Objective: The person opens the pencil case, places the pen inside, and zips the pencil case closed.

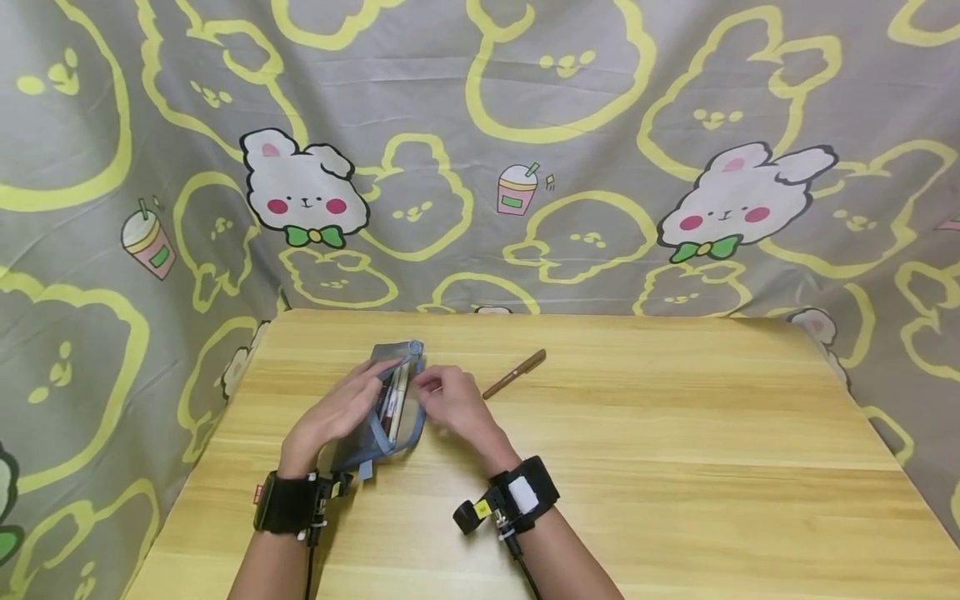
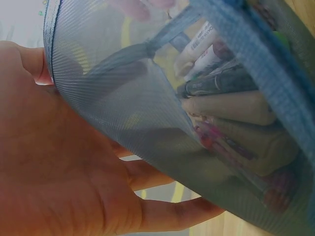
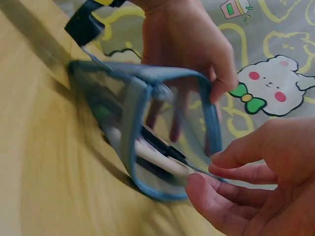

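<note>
A blue mesh pencil case stands at the table's left middle, its zipped mouth spread apart. Several pens and markers lie inside, seen through the mesh in the left wrist view. My left hand holds the case by its left side, the thumb at the rim and the other fingers behind the mesh. At the opposite rim, my right hand pinches the edge of the mouth between thumb and fingers; the exact contact is partly hidden. No pen shows in either hand.
A brown pen lies on the wooden table, just beyond the right hand. Grey cloth printed with rabbits and yellow outlines hangs behind and beside the table. Both wrists wear black straps with cameras and cables.
</note>
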